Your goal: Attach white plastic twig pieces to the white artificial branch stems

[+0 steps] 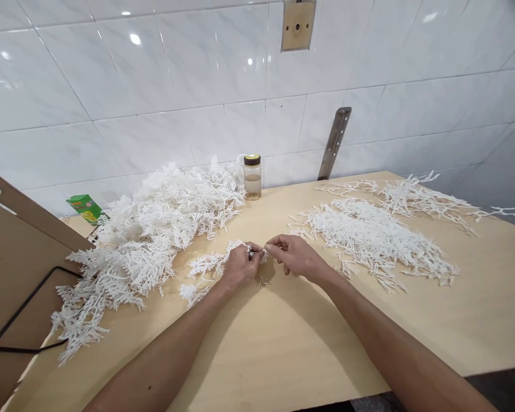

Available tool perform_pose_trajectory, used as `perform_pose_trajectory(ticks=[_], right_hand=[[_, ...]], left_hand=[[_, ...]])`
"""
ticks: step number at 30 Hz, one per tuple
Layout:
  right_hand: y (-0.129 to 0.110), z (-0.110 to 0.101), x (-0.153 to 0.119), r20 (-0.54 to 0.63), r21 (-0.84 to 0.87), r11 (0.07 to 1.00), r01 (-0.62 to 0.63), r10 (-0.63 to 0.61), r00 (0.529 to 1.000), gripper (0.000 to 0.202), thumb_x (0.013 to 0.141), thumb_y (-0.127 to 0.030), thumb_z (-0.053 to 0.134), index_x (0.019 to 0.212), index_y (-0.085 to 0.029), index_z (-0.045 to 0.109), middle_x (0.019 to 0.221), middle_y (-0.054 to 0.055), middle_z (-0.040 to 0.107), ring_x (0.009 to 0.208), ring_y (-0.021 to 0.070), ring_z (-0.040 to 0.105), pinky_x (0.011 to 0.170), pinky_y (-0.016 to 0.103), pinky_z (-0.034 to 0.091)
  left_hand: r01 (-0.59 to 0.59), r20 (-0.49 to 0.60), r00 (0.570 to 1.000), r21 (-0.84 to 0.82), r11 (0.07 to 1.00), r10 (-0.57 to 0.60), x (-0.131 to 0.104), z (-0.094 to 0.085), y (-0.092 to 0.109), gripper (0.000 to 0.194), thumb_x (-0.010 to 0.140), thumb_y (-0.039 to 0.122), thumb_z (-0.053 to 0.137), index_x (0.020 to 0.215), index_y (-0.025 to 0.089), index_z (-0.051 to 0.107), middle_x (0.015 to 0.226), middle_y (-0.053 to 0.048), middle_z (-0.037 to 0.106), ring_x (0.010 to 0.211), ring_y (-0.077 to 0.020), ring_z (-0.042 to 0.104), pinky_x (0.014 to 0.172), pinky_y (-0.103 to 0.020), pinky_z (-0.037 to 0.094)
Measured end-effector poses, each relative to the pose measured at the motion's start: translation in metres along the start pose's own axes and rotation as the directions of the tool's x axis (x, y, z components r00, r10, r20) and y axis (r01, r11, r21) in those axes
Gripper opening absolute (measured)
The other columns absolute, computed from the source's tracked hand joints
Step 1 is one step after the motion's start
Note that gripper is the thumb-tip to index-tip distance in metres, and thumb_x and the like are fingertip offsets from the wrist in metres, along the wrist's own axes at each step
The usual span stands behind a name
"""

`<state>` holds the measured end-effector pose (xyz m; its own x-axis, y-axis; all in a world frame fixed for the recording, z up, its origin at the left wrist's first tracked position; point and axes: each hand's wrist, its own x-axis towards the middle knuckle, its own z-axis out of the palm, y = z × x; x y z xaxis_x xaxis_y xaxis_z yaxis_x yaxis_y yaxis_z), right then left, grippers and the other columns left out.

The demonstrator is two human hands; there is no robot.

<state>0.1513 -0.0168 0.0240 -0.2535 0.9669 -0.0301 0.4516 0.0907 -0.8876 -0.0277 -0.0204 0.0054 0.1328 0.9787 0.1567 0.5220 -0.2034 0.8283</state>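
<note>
Here we are at the middle of the table point(317, 355), both hands working low, and the white sprig point(208, 264) lies under and beside the left hand, between the big pile point(154, 217) towards the left edge and the small pile point(373, 237) towards the right. Neat work here would mean steadying the stem close to the working point, pulling gently along its line, and keeping those fine tips from snagging. Now the fingers! The left hand point(241, 266) is curled in, thumb and forefinger pinched together on the sprig. The right hand point(297, 254) comes nose to nose with it: thumb and forefinger almost closed at the sprig's end, other fingers loosely bent. Whether that right pinch has actual hold, I cannot tell; the tips hide it.
</note>
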Motion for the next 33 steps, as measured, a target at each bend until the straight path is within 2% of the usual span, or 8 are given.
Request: perform_pose_trajectory(ticks=[2,5,14,19,25,29,31,33], right_hand=[[0.000,0.007,0.000,0.031,0.014,0.999,-0.036,0.036,0.999,0.026,0.086,-0.041,0.058,0.090,-0.017,0.065,0.066,0.000,0.063,0.040,0.0098,0.056,0.032,0.019,0.035],[0.005,0.012,0.003,0.010,0.012,0.999,-0.053,0.053,0.999,0.020,0.084,-0.035,0.059,0.083,-0.016,0.064,0.059,-0.002,0.060,0.040,0.0104,0.058,0.035,0.018,0.040],[0.005,0.016,0.004,-0.082,-0.166,0.986,0.031,-0.046,0.996,0.012,0.082,-0.024,0.056,0.082,-0.015,0.065,0.079,0.003,0.071,0.041,0.0087,0.058,0.044,0.021,0.045],[0.008,0.014,0.005,-0.007,-0.116,0.992,0.052,-0.053,0.999,0.015,0.084,-0.023,0.052,0.085,-0.017,0.065,0.070,0.000,0.068,0.041,0.0101,0.059,0.047,0.022,0.047],[0.008,0.013,0.004,-0.011,-0.174,0.983,0.065,-0.068,0.998,0.012,0.084,-0.023,0.052,0.085,-0.018,0.062,0.069,0.000,0.065,0.043,0.0107,0.057,0.047,0.022,0.043],[0.010,0.020,0.009,-0.113,-0.410,0.903,0.129,-0.190,0.975,0.009,0.081,-0.015,0.052,0.077,-0.018,0.059,0.073,0.003,0.065,0.064,0.0143,0.059,0.061,0.024,0.041],[0.016,0.019,0.013,-0.193,-0.535,0.840,0.091,-0.227,0.955,0.010,0.081,-0.011,0.051,0.078,-0.017,0.057,0.078,0.006,0.064,0.071,0.0163,0.057,0.064,0.026,0.040],[0.023,0.013,0.018,-0.276,-0.583,0.812,0.014,-0.215,0.937,0.010,0.081,-0.009,0.049,0.081,-0.016,0.056,0.082,0.007,0.064,0.074,0.0174,0.057,0.066,0.027,0.039]], left_hand=[[-0.013,-0.012,1.000,0.011,1.000,0.013,-0.001,0.000,0.000,0.017,0.081,0.026,0.056,0.079,0.016,0.069,0.067,-0.001,0.066,0.059,-0.0129,0.057,0.059,-0.023,0.042],[-0.023,-0.027,0.999,-0.009,1.000,0.023,0.000,0.001,-0.002,0.016,0.080,0.026,0.057,0.081,0.016,0.069,0.068,-0.001,0.067,0.058,-0.0125,0.056,0.058,-0.023,0.042],[-0.016,-0.019,1.000,0.018,1.000,0.016,0.000,0.001,-0.002,0.015,0.080,0.026,0.057,0.080,0.016,0.068,0.070,-0.002,0.069,0.061,-0.0134,0.059,0.059,-0.023,0.043],[-0.020,-0.006,1.000,0.049,0.999,0.021,-0.001,0.000,0.000,0.014,0.079,0.025,0.057,0.078,0.016,0.068,0.069,-0.002,0.068,0.060,-0.0140,0.058,0.059,-0.024,0.043],[-0.033,0.026,0.999,0.047,0.998,0.032,0.001,0.000,-0.003,0.015,0.079,0.024,0.055,0.079,0.016,0.068,0.069,-0.001,0.067,0.061,-0.0137,0.057,0.061,-0.025,0.042],[-0.007,0.064,0.998,0.057,0.998,0.003,0.000,0.000,-0.002,0.015,0.078,0.025,0.056,0.078,0.017,0.068,0.063,0.000,0.064,0.057,-0.0128,0.054,0.057,-0.024,0.040],[0.016,0.088,0.996,0.054,0.998,-0.021,-0.001,0.001,-0.001,0.016,0.078,0.027,0.057,0.078,0.016,0.068,0.060,0.001,0.062,0.054,-0.0123,0.052,0.055,-0.024,0.038],[0.021,0.075,0.997,0.021,1.000,-0.023,-0.001,0.001,-0.002,0.018,0.079,0.030,0.058,0.079,0.016,0.069,0.062,0.000,0.064,0.054,-0.0123,0.052,0.055,-0.024,0.038]])
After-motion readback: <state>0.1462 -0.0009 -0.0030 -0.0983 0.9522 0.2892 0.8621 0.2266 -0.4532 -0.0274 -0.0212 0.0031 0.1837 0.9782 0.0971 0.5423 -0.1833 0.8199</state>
